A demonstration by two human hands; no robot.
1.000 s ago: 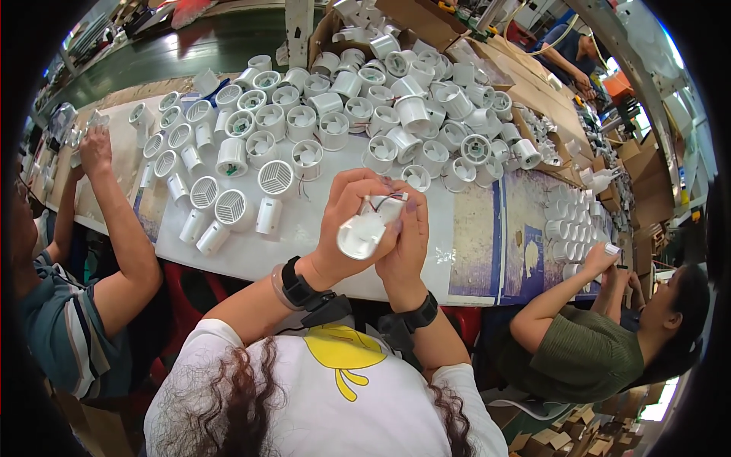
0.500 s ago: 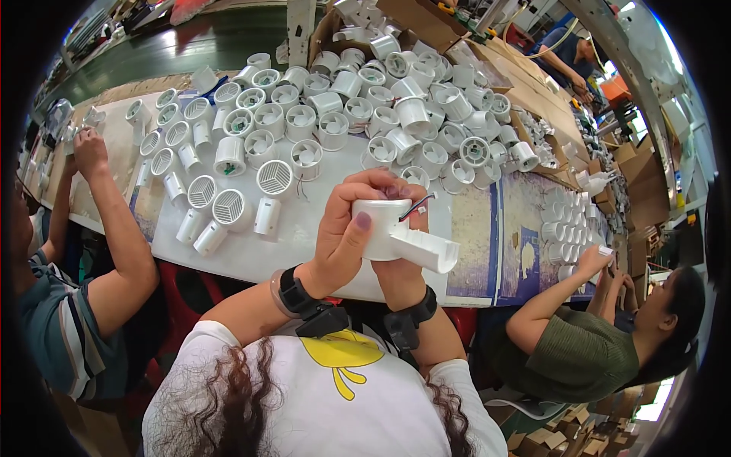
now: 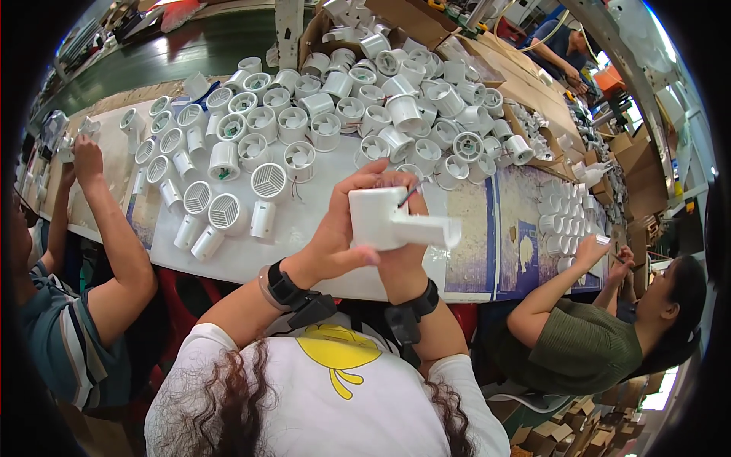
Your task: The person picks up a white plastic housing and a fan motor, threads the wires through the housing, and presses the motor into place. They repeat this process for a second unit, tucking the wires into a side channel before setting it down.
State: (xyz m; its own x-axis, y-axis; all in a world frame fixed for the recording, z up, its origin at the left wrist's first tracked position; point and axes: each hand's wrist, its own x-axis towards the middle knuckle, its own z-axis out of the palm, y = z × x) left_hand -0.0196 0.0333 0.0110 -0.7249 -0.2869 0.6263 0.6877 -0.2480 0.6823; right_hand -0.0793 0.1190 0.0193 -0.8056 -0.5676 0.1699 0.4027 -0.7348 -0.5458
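Note:
A white plastic fan housing with a trough-shaped handle half is held up above the near side of the table. Around its left side my left hand is closed, fingers over the top and thumb along the lower edge. From behind and below, my right hand supports the same housing; most of its fingers are hidden. Thin dark wires with a small white plug come out at the top right. Left of my hands stand finished-looking handheld fan bodies with slatted grilles.
A large heap of white round fan housings covers the far side of the table. Co-workers sit at the left and right, their arms over the table. Rows of white cylinders stand at the right.
The housing has tilted in my hands, so its round opening no longer shows and its side faces up. My left thumb has slid down from its side to the lower edge.

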